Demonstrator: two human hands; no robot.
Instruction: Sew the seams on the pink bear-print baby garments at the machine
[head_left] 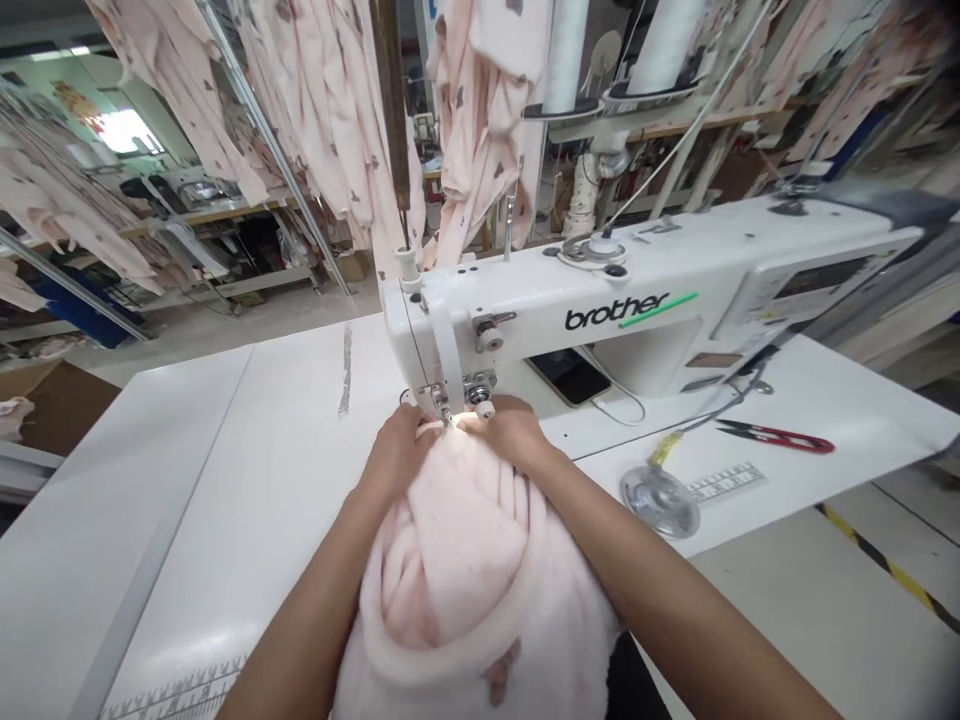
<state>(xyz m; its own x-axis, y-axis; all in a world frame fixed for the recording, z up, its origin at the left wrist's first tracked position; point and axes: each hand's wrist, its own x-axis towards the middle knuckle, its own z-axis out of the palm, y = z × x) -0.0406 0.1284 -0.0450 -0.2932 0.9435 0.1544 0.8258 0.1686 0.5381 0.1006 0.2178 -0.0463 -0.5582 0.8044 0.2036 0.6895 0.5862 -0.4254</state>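
A bundle of fluffy pale pink fabric [457,560] lies between my forearms and reaches up to the needle of a white Brother sewing machine [637,290]. My left hand [397,445] grips the fabric's edge just left of the presser foot [444,408], fingers curled. On the right of the foot, my right hand [506,430] pinches the same edge. Both hands sit right under the machine head.
Red-handled thread snips [780,437] and a clear round dish [660,498] lie on the white table [225,480] at right. A phone [571,377] rests under the machine arm. Pink garments [480,110] hang behind; thread cones [566,55] stand above the machine.
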